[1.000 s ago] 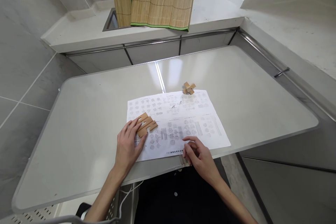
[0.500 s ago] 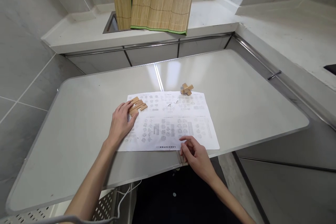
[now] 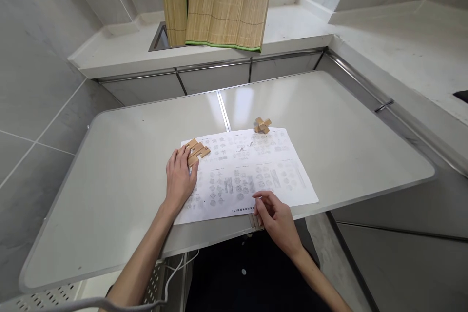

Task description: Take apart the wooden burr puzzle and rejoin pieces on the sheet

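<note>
My left hand [image 3: 179, 178] lies at the left side of the printed paper sheet [image 3: 215, 209]. Its fingers and thumb close around the near-left edges of several flat notched wooden puzzle pieces [image 3: 199, 152] laid side by side on the sheet. Part of these pieces is hidden by the fingers. My right hand [image 3: 274, 214] hovers by the sheet's near edge, loosely curled with the index finger reaching left. A gap shows between thumb and index finger, and I see nothing held there. An interlocked wooden burr puzzle [image 3: 262, 125] stands at the sheet's far edge.
The pale folding table [image 3: 351, 146] has a metal seam [image 3: 223, 109] across it. Behind it runs a white counter [image 3: 120, 51] with a hanging bamboo mat [image 3: 226, 9]. A white cable [image 3: 170, 278] passes below the near-left edge.
The sheet has turned slightly, its near edge now slanting. My left hand and the wooden pieces have shifted a little to the right. My right thumb is nearer its index finger.
</note>
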`<state>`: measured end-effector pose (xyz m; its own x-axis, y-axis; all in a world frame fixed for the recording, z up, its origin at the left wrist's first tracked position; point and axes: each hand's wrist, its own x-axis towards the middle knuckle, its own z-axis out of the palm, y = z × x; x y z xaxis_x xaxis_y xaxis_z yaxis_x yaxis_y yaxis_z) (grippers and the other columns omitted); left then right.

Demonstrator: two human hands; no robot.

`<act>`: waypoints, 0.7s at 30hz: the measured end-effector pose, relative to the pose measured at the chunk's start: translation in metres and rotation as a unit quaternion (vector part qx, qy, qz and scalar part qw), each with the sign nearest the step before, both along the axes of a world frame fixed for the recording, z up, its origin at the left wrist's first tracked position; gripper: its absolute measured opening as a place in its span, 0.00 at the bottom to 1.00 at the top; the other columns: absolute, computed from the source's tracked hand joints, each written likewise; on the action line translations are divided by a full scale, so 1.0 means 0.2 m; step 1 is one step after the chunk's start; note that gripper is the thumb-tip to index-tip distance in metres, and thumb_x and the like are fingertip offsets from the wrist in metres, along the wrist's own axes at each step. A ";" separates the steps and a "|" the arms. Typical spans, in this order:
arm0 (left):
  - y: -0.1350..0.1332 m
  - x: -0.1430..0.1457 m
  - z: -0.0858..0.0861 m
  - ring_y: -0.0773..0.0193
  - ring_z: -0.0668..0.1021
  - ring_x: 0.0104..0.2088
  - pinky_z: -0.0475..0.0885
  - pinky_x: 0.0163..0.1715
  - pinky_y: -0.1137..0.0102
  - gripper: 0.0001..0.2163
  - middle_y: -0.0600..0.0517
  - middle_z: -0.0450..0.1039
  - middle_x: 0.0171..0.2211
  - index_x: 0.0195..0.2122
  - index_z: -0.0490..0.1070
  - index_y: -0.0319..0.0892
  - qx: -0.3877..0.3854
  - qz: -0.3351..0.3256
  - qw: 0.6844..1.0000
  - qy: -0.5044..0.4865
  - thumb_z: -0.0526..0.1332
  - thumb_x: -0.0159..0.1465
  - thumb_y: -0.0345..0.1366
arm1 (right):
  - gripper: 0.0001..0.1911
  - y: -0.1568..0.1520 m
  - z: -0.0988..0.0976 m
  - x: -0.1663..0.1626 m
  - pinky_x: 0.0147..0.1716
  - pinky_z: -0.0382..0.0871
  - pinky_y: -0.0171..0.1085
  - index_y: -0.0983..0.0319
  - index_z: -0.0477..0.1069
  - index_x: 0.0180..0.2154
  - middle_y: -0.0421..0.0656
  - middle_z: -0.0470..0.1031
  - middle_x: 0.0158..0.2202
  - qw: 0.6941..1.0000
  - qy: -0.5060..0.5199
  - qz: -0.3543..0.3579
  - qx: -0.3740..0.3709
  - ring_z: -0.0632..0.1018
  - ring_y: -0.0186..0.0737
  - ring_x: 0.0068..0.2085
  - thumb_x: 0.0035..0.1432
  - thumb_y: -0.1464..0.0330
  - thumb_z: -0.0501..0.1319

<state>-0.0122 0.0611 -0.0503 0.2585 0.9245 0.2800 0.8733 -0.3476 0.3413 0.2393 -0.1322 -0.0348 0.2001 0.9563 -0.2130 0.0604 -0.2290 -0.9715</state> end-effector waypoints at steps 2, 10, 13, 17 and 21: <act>-0.05 0.01 0.00 0.40 0.60 0.74 0.56 0.71 0.44 0.25 0.41 0.62 0.73 0.71 0.61 0.41 0.002 0.012 1.000 0.004 0.52 0.76 0.45 | 0.17 0.00 0.00 0.01 0.24 0.69 0.35 0.58 0.73 0.48 0.40 0.74 0.29 1.000 0.006 -0.017 0.003 0.73 0.38 0.25 0.73 0.52 0.57; -0.01 -0.02 0.02 0.42 0.63 0.73 0.58 0.69 0.45 0.23 0.42 0.64 0.72 0.69 0.63 0.45 0.000 -0.011 1.000 0.008 0.52 0.76 0.46 | 0.15 0.09 -0.04 0.18 0.27 0.69 0.36 0.58 0.74 0.46 0.40 0.76 0.28 0.990 -0.128 -0.039 0.045 0.74 0.39 0.26 0.73 0.56 0.56; 0.03 -0.04 0.04 0.42 0.62 0.74 0.59 0.69 0.44 0.23 0.42 0.64 0.72 0.69 0.63 0.44 -0.020 -0.040 0.999 -0.003 0.52 0.76 0.46 | 0.15 0.10 -0.06 0.21 0.27 0.69 0.36 0.58 0.74 0.46 0.39 0.76 0.27 0.992 -0.119 -0.029 0.041 0.73 0.39 0.25 0.73 0.55 0.56; 0.02 -0.04 0.06 0.43 0.61 0.74 0.60 0.70 0.45 0.24 0.42 0.64 0.72 0.67 0.65 0.45 -0.016 -0.043 0.997 -0.066 0.57 0.74 0.48 | 0.15 0.10 -0.06 0.21 0.26 0.67 0.36 0.58 0.74 0.46 0.39 0.75 0.27 0.991 -0.127 -0.013 0.043 0.73 0.39 0.25 0.73 0.56 0.56; -0.03 -0.05 0.08 0.45 0.67 0.72 0.61 0.72 0.48 0.24 0.43 0.66 0.71 0.65 0.68 0.46 -0.025 0.023 0.988 -0.152 0.63 0.71 0.47 | 0.15 0.10 -0.05 0.20 0.26 0.66 0.36 0.58 0.74 0.46 0.38 0.74 0.26 0.990 -0.131 -0.010 0.054 0.72 0.39 0.25 0.73 0.57 0.55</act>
<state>-0.0230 0.0559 -0.0344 0.1271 0.9477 0.2928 0.7425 -0.2866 0.6054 0.2789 -0.1115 -0.0457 0.2533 0.9661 -0.0492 0.3096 -0.1291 -0.9420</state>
